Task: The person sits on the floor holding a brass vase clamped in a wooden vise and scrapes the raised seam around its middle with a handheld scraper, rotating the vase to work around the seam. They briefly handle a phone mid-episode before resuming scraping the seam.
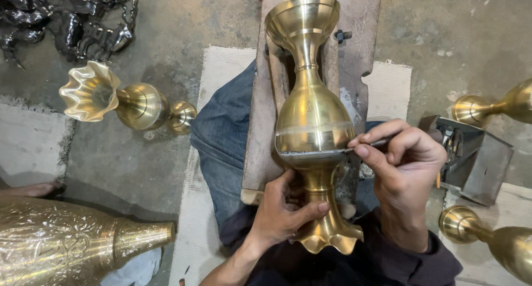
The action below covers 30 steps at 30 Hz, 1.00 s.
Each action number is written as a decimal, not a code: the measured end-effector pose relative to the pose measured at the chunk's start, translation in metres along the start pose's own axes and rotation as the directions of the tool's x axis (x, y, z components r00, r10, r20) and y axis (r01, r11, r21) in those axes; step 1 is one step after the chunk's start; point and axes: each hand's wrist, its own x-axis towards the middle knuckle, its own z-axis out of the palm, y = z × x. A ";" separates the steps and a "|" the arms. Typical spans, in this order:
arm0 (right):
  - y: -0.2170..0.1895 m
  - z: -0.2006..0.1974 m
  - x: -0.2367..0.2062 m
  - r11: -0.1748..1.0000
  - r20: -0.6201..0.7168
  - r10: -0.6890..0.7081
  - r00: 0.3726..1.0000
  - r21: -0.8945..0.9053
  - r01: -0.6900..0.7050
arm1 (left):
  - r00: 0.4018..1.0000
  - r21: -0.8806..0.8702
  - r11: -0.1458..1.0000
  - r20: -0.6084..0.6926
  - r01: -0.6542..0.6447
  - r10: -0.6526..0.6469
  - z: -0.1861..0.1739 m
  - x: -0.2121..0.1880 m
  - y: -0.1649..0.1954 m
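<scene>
A tall brass vase (312,117) lies along a worn wooden block (354,31) across my lap, its fluted mouth toward me. My left hand (282,211) grips the vase's narrow neck just above the fluted rim. My right hand (402,169) pinches a thin metal tool (366,146), whose tip touches the seam band around the vase's belly.
A second fluted brass vase (119,100) lies on the concrete floor at left. A large engraved brass vessel (72,241) is at bottom left. More brass vases lie at right (496,106) and bottom right (493,244). A grey metal box (476,158) sits by my right hand. Dark metal pieces (72,20) are piled top left.
</scene>
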 end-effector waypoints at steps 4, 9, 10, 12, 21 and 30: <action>-0.005 0.013 0.013 0.995 -0.006 0.037 0.999 -0.097 -0.037 | 1.000 -0.031 0.999 0.002 0.015 -0.015 0.002 0.003 0.007; -0.011 0.023 0.028 0.956 -0.057 0.080 0.995 -0.278 -0.093 | 1.000 -0.085 0.996 0.024 0.009 -0.007 0.002 0.004 0.005; -0.013 0.025 0.029 0.953 -0.058 0.076 0.995 -0.290 -0.090 | 1.000 -0.086 0.996 0.028 0.010 -0.008 0.002 0.005 0.004; -0.016 0.029 0.032 0.946 -0.061 0.069 0.996 -0.313 -0.085 | 0.999 -0.087 0.996 0.039 0.012 -0.009 0.001 0.005 0.003; -0.021 0.033 0.041 0.942 -0.044 0.129 0.991 -0.307 -0.136 | 0.997 -0.104 0.992 0.053 0.069 -0.063 0.001 0.006 0.004; -0.022 0.029 0.048 0.960 -0.047 0.100 0.994 -0.258 -0.109 | 0.991 -0.165 0.980 0.092 0.107 -0.093 -0.003 0.010 0.006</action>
